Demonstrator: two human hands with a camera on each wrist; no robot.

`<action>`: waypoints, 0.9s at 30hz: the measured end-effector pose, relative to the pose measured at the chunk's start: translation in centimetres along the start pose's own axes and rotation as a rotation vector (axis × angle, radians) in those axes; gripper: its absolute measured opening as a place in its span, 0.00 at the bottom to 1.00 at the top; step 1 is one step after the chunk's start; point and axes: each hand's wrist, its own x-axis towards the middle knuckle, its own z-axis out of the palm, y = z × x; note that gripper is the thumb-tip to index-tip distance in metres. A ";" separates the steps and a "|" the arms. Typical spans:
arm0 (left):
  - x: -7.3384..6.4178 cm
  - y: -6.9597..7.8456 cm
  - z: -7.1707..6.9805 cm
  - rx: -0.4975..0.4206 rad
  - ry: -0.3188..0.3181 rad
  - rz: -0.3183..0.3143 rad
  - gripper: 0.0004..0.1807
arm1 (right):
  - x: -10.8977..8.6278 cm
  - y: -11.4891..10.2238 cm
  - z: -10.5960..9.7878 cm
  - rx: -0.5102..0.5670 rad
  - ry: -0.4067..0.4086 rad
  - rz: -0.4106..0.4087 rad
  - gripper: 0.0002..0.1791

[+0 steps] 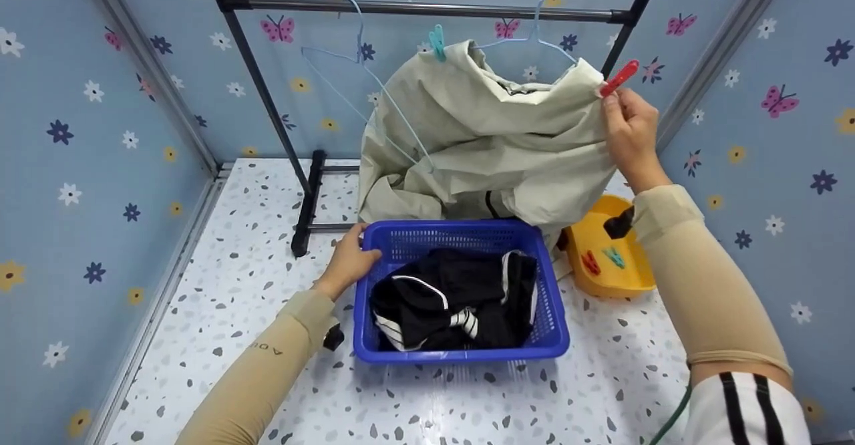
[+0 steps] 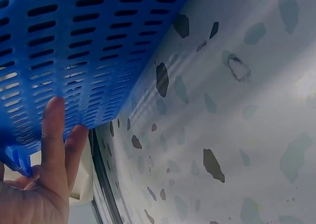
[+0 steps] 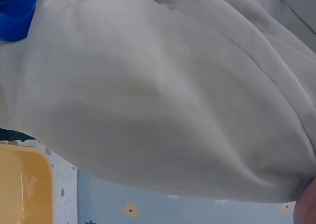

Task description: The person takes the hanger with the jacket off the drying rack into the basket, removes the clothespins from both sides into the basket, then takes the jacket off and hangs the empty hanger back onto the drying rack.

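In the head view a pale grey-green garment [image 1: 494, 137] hangs from a blue wire hanger [image 1: 536, 27]. A teal clothespin [image 1: 437, 43] sits at its upper left edge and a red clothespin [image 1: 620, 78] at its upper right. Just below the red one, my right hand [image 1: 631, 127] grips the garment's corner; cloth fills most of the right wrist view. My left hand [image 1: 351, 258] holds the rim of a blue basket [image 1: 461, 355] at its far left corner, fingers [image 2: 53, 140] against the slotted outside. Black clothing [image 1: 454, 298] with white stripes lies in the basket.
A dark metal rack [image 1: 427, 9] stands behind, with another blue wire hanger [image 1: 361, 54] on its rail. A yellow tub [image 1: 618, 288] at the right contains a red clothespin [image 1: 590, 262] and a teal one [image 1: 614, 257]. Patterned walls [image 1: 100, 184] close in both sides.
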 end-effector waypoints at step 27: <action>0.1 -0.4 0.3 -0.013 0.009 0.015 0.35 | -1.5 1.8 -5.4 0.069 -0.031 0.047 0.14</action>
